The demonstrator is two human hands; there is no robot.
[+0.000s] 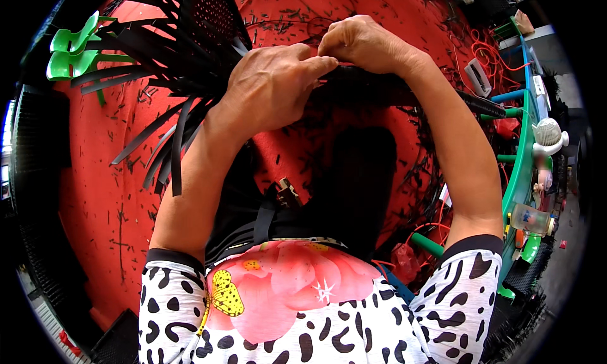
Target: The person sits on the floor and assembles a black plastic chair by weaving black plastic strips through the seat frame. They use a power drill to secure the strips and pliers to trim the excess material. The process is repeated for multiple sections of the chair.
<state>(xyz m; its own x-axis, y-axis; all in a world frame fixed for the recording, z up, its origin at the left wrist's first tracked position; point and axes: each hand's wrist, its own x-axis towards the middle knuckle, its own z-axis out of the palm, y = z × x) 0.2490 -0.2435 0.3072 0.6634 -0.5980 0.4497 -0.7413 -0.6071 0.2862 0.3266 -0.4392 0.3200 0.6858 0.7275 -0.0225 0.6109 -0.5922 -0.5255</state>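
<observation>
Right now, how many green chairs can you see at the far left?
2: one green chair on top, the other green chair nested right under it, far left beside the loose black strips. More may be hidden beyond the rim.

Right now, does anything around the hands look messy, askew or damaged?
Yes. Short black offcuts litter the red floor, and loose black strips splay unevenly from the woven black piece that the left hand and right hand pinch. Nothing looks broken.

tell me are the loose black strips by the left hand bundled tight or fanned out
Fanned out. The black strips splay apart from under the left hand, free ends pointing different ways over the red floor.
</observation>
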